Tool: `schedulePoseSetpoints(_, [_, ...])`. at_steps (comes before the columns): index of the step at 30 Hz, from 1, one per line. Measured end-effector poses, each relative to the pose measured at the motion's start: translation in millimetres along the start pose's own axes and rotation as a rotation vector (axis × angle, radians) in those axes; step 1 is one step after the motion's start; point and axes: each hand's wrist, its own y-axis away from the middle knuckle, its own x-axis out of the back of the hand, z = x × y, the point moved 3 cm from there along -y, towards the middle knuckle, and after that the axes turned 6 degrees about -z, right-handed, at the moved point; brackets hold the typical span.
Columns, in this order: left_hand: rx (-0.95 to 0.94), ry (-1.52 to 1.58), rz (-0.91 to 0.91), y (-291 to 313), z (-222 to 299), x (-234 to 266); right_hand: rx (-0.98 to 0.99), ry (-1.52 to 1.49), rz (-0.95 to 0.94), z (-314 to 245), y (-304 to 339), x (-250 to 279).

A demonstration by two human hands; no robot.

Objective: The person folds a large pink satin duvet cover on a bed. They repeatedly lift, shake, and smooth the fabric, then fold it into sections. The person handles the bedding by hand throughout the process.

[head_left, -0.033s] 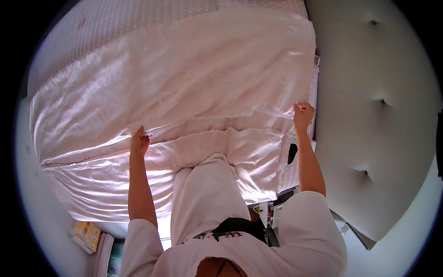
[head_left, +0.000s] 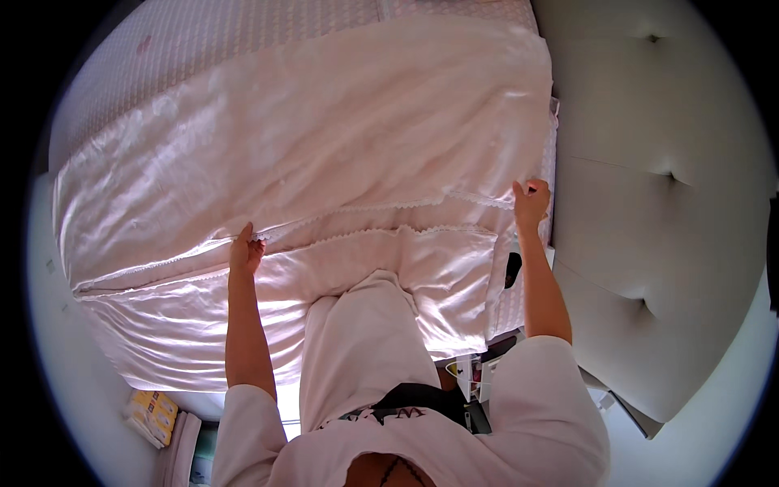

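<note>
A pale pink satin sheet (head_left: pixel 324 122) with scalloped trim lies spread over a bed. Its near part is folded into a long band, and a lower satin layer (head_left: pixel 349 260) shows in front of it. My left hand (head_left: pixel 247 249) pinches the trimmed edge at the left. At the far right end of the same edge is my right hand (head_left: pixel 531 201), thumb and curled fingers apart, with no cloth visible between them. My legs, in light trousers (head_left: pixel 361 341), press against the bed's near side.
A grey tufted headboard (head_left: pixel 649 211) rises along the right. Patterned pink bedding (head_left: pixel 235 36) shows at the far side. A small black object (head_left: pixel 513 269) lies near my right forearm. Yellow packages (head_left: pixel 154 415) stand at lower left, and a white shelf (head_left: pixel 471 373) with things stands beside my waist.
My right hand has loosened, its thumb lifting away from the fingers, and has shifted slightly left. My left hand and the sheet look nearly unchanged.
</note>
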Motion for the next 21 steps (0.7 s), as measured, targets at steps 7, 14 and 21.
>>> schedulePoseSetpoints(7, [-0.132,-0.025,0.083,24.5,16.6,9.1,-0.031,-0.498,0.066,2.2,13.7,64.3])
schedulePoseSetpoints(14, [0.024,-0.479,0.481,34.1,-15.4,54.8,-0.289,-0.613,-0.267,36.8,48.6,56.7])
schedulePoseSetpoints(21, [-0.517,-0.953,-0.205,90.5,-41.4,-170.8,0.192,-0.647,-0.339,-85.4,91.0,33.7])
